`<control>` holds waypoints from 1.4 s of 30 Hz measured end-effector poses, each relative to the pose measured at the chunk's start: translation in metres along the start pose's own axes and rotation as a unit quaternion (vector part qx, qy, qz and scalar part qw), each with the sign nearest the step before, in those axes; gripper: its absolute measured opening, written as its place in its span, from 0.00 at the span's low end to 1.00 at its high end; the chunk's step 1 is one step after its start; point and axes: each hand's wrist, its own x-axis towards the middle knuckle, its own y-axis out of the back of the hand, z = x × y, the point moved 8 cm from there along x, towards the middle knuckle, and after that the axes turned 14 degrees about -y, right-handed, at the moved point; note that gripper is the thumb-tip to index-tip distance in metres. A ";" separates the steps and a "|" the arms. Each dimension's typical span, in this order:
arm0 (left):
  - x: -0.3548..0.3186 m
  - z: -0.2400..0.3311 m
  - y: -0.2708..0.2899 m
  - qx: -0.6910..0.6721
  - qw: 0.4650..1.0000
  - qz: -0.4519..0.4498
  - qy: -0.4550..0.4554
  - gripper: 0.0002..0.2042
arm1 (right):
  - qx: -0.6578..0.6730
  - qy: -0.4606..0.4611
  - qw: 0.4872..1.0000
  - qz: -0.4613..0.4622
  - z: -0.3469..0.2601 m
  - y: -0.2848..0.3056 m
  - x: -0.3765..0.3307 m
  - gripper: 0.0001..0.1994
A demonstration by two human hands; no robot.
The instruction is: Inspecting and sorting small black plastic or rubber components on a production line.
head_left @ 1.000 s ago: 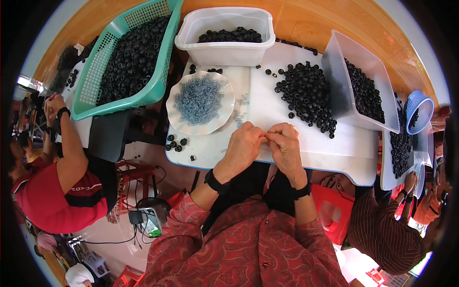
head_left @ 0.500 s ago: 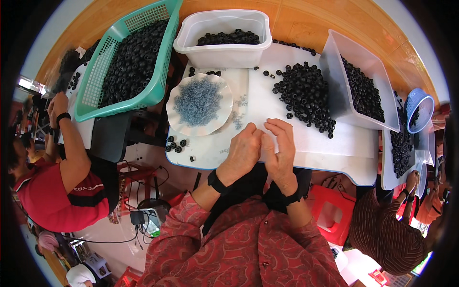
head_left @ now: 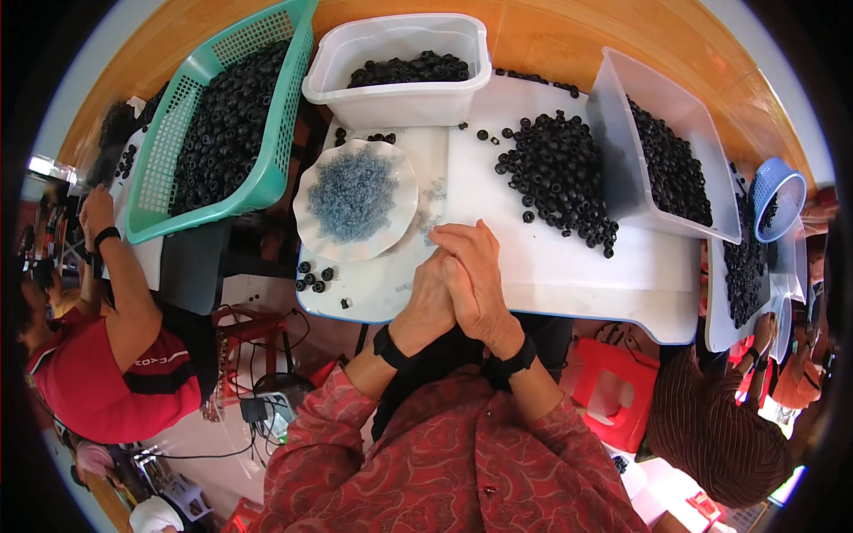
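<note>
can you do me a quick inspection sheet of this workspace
Surface: white tabletop, blue-edged.
Work things: scalloped white plate of translucent bluish pieces; heap of hollow black parts beside a translucent bin holding more.
Clutter: loose black parts near the left front corner.
Hands: left hand and right hand pressed together at the front edge; anything between them is hidden.
Cables: black adapter with trailing cables, low on the left.
Surroundings: mint-green basket and white tub, both holding black parts; co-workers either side; red stool right.
</note>
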 end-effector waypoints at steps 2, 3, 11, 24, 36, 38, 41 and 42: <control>-0.002 -0.003 -0.012 0.113 0.992 -0.043 -0.047 0.16 | 0.001 0.002 1.000 0.006 -0.002 -0.001 -0.002 0.16; -0.008 -0.006 -0.014 0.114 0.992 -0.043 -0.043 0.16 | 0.003 0.002 1.000 0.003 -0.002 -0.002 -0.001 0.16; 0.028 0.018 0.033 -0.123 0.990 0.071 0.006 0.13 | 0.019 -0.007 1.000 0.004 0.007 0.002 0.001 0.18; 0.036 0.021 0.031 -0.114 0.992 0.031 0.046 0.11 | 0.029 -0.013 0.999 0.015 0.004 0.002 -0.001 0.18; 0.044 0.030 0.050 -0.063 0.988 0.123 0.063 0.05 | 0.128 -0.104 0.978 0.128 0.041 0.043 -0.015 0.08; 0.044 0.028 0.050 -0.062 0.988 0.126 0.065 0.04 | 0.090 -0.093 0.982 0.135 0.037 0.050 -0.016 0.07; 0.042 0.027 0.050 -0.053 0.990 0.113 0.071 0.08 | 0.071 -0.153 0.983 0.074 0.047 0.045 -0.016 0.05; 0.042 0.027 0.048 -0.043 0.992 0.097 0.075 0.12 | 0.068 -0.181 0.979 0.065 0.053 0.044 -0.013 0.04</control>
